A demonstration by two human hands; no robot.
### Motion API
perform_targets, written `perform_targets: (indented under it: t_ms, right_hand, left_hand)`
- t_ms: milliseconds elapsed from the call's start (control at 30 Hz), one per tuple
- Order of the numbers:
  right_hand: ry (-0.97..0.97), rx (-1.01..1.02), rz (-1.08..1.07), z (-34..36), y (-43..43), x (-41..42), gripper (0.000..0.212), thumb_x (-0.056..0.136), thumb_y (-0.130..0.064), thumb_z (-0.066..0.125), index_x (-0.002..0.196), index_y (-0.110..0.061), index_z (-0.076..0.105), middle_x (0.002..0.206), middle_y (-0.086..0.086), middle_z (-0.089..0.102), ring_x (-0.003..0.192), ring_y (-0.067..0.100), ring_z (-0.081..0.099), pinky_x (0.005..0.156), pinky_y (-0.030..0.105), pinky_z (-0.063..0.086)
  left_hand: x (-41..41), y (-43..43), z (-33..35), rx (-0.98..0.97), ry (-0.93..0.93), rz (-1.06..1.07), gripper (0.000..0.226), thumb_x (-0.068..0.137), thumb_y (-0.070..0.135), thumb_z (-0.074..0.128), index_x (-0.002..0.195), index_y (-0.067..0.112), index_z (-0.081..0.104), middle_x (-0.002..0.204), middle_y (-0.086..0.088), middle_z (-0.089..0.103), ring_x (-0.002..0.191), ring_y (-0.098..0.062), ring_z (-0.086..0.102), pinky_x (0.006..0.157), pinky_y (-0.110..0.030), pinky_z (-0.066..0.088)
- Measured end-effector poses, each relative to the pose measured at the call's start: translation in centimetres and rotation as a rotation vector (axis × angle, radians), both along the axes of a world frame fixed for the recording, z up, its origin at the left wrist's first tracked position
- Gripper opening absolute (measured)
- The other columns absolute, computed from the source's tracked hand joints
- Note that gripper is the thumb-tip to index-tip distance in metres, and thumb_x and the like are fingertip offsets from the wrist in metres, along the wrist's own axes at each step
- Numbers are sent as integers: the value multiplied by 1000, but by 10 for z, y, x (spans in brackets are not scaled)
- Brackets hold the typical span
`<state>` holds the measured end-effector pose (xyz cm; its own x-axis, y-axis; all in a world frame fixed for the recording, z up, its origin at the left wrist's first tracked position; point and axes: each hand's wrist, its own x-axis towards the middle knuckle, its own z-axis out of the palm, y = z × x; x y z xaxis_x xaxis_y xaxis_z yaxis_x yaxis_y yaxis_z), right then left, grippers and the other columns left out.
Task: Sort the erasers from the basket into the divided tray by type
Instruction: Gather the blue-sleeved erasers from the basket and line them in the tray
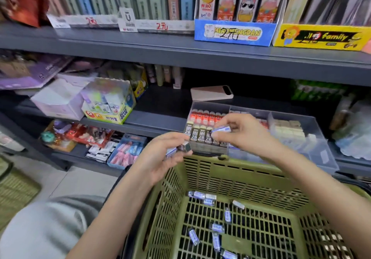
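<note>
Blue eraser (220, 129) pinched in right hand (236, 132), above divided tray (313, 122)

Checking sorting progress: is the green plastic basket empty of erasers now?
No, several blue-and-white wrapped erasers lie on the floor of the green plastic basket.

Left hand (160, 158) and right hand (239, 132) raised, grips closed.

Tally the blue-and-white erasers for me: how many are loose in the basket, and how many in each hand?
Erasers loose in the basket: 10 in plain view
Eraser in the right hand: 1
Eraser in the left hand: 1 showing; any others are hidden
Total: 12 at least
</note>
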<state>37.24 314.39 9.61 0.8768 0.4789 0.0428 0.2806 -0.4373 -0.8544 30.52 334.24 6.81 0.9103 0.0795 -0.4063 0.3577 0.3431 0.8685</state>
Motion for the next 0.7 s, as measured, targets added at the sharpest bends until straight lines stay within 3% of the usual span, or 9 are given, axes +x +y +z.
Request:
perform_targets:
  t_ms: [200, 333, 467, 600, 700]
  right_hand:
    - [36, -169, 10, 3, -33, 42, 5, 75, -16, 76, 80, -17, 74, 79, -4, 71, 67, 2, 59, 63, 15, 43]
    - [151, -268, 59, -2, -51, 59, 16, 78, -3, 72, 93, -10, 71, 71, -1, 66, 59, 13, 60, 58, 19, 46]
    - [95, -396, 120, -7, -54, 60, 12, 75, -1, 72, 83, -11, 71, 62, -1, 66, 53, 5, 58, 53, 12, 42]
    - [-93, -558, 60, -16, -50, 58, 19, 70, -17, 79, 85, -25, 71, 66, -20, 53, 59, -1, 49, 59, 21, 37]
    - [-55, -560, 30, -23, -47, 57, 21, 66, -25, 82, 85, -29, 73, 62, -20, 50, 61, 1, 48, 60, 23, 37]
  left_hand:
    - [12, -5, 9, 65, -124, 161, 16, 95, 5, 52, 83, 6, 63, 62, 2, 64, 49, -9, 58, 39, -15, 36]
    - [17, -10, 12, 134, -178, 188, 13, 93, 8, 57, 83, 9, 66, 64, 6, 63, 51, -8, 58, 44, -16, 38]
    - [22, -17, 13, 170, -189, 200, 15, 92, 9, 58, 82, 13, 68, 66, 8, 62, 53, -8, 58, 48, -16, 42]
    - [26, -22, 10, 218, -199, 162, 25, 90, 16, 60, 72, 25, 73, 66, 8, 60, 53, -7, 56, 62, -23, 43]
    - [29, -28, 8, 208, -247, 156, 8, 77, 25, 67, 81, 18, 71, 63, 3, 54, 49, -7, 52, 46, -16, 34]
